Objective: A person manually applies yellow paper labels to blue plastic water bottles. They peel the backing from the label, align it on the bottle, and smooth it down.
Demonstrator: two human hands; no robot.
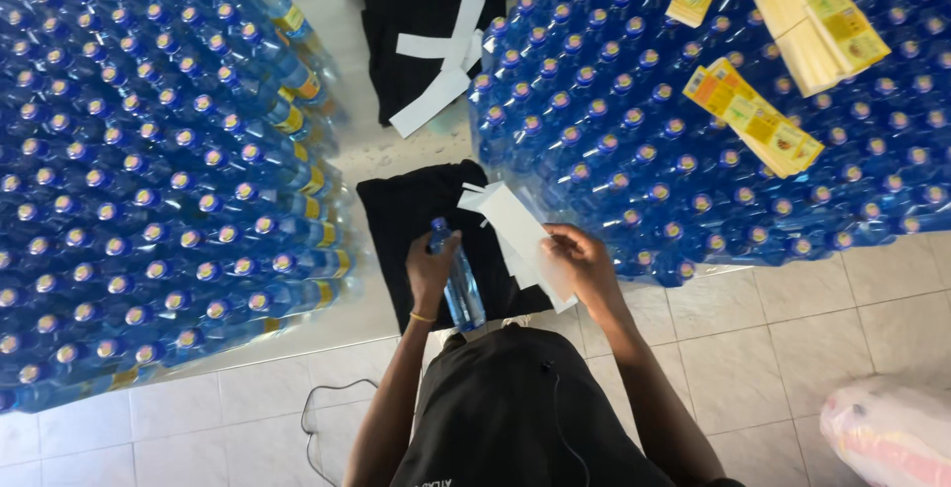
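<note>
Nearest the camera is the person's black-clad lap (515, 408), and just above it the two hands work apart from each other. The left hand (432, 271) is clamped round a blue bottle (462, 284) that lies tilted on a black cloth (406, 219) — cap pointing away, body still bare of any label. The right hand (584, 264) pinches the near edge of a stack of white paper strips (515, 224) lying beside the bottle, partly on the cloth. To do this step well, the person would likely need to peel off one strip only, keep the bottle steady against the cloth, and lay the strip square to the bottle's side — a judgement from the grip alone. Outward, massed blue bottles (149, 180) stand on both sides, with yellow label bundles (758, 115) resting on the caps at right.
</note>
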